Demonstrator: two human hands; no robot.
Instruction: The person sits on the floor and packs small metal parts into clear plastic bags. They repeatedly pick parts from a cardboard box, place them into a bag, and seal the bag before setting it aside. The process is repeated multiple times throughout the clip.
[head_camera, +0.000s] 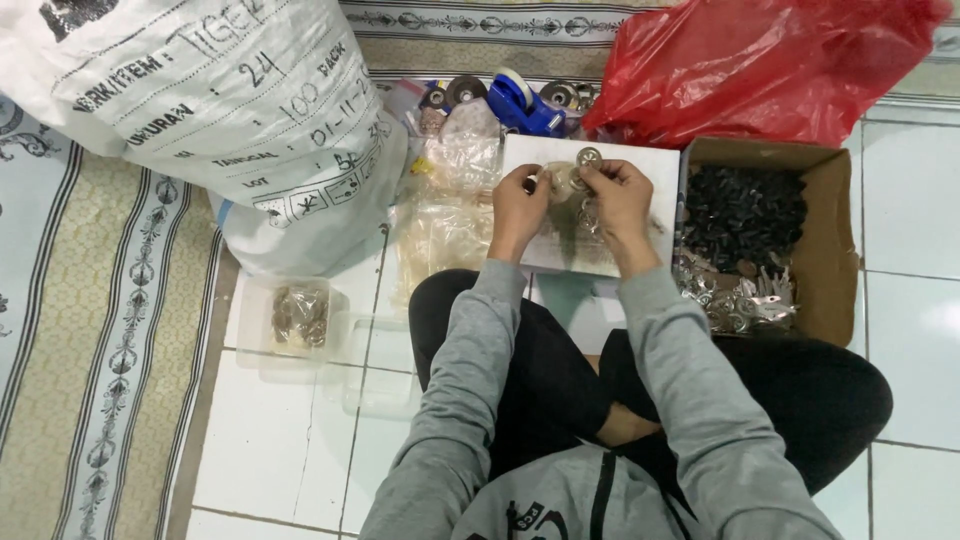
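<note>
Above the white board (640, 165) that lies across the floor tiles in front of the seated person's crossed legs, both hands are raised close together. The left hand (518, 205) and the right hand (618, 195) pinch between their fingertips a small round metal disc (568, 180); each hand is closed on it from its own side. The disc is too small to tell its facing or long axis. A second round metal part (589, 156) lies on the board just beyond the hands.

Right of the board, touching its edge, stands an open brown cardboard box (835, 215). Its far half holds small black parts (742, 210); its near half holds shiny metal pieces (745, 300).

Beyond the board and box lies a crumpled red plastic bag (760, 60). Just beyond the board's far left corner sit a blue tape dispenser (525, 105) and several dark round discs.

Left of the board lie clear plastic bags (445, 215), heaped and wrinkled. Further left stands a large white woven sack (200, 110) with black handwriting on its side. Near the sack's base, left of the person's knee, a clear plastic tub (297, 318) holds brownish round parts.

A patterned mat (90, 330) with striped borders covers the floor at the far left.
</note>
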